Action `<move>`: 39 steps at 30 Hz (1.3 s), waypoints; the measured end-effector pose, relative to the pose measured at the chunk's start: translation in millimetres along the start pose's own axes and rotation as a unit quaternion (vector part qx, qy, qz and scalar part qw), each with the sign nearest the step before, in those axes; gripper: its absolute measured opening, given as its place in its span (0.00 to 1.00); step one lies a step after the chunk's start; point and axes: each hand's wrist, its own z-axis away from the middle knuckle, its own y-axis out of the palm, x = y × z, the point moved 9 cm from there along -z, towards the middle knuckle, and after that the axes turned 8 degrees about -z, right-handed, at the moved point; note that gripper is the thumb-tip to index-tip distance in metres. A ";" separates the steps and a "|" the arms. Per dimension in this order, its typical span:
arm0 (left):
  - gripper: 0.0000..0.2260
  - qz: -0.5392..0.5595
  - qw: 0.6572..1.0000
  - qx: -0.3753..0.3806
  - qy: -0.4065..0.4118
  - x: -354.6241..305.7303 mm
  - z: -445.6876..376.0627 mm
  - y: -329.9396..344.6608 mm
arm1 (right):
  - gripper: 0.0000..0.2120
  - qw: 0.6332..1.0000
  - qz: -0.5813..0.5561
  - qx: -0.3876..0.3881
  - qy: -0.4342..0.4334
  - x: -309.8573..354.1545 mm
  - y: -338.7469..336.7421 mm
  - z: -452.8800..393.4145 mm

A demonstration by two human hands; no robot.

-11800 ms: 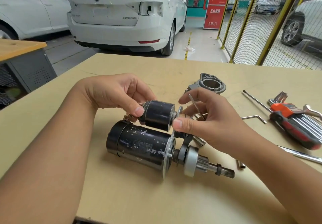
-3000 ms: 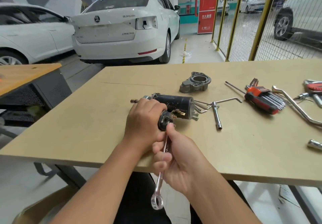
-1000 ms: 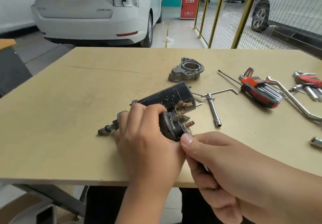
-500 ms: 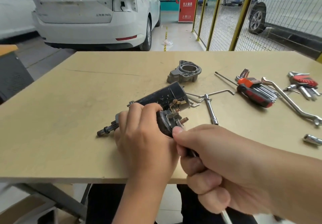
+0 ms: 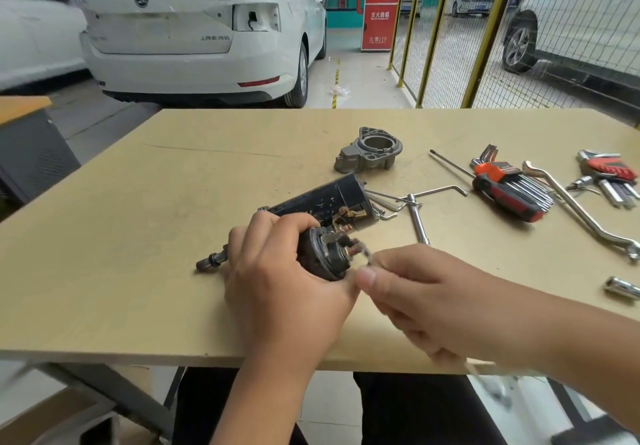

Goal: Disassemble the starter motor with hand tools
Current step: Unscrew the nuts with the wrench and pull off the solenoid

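Near the worktop (image 5: 138, 236) front edge, left hand (image 5: 277, 282) fingers wrap the starter motor (image 5: 325, 212), while right hand (image 5: 426, 299) fingers pinch a blurred wrench (image 5: 485, 380) at its terminal end.

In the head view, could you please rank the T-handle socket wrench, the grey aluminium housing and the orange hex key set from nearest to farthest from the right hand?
From the right hand:
1. T-handle socket wrench, just beyond it.
2. Grey aluminium housing, farther back, mid-table.
3. Orange hex key set, off to the right.
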 end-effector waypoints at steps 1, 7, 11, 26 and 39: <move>0.19 -0.006 1.000 0.001 0.001 0.3 0.0 1.3 | 0.22 0.996 -0.084 0.009 0.043 -6.5 5.0 6.4; 0.18 -0.018 1.000 -0.008 -0.002 -1.0 0.5 2.0 | 0.21 0.979 -0.183 0.016 0.087 -12.1 22.5 20.1; 0.20 -0.004 1.000 -0.010 -0.008 -2.7 -0.1 -0.2 | 0.19 0.976 -0.194 0.005 0.097 -6.2 26.9 18.6; 0.22 -0.015 1.000 -0.011 0.013 -7.4 0.3 -0.2 | 0.13 0.955 -0.239 0.061 0.163 19.4 46.5 20.9; 0.18 0.004 1.000 -0.015 -0.009 0.9 -0.8 -2.2 | 0.15 0.985 0.145 0.049 0.076 14.5 13.2 0.3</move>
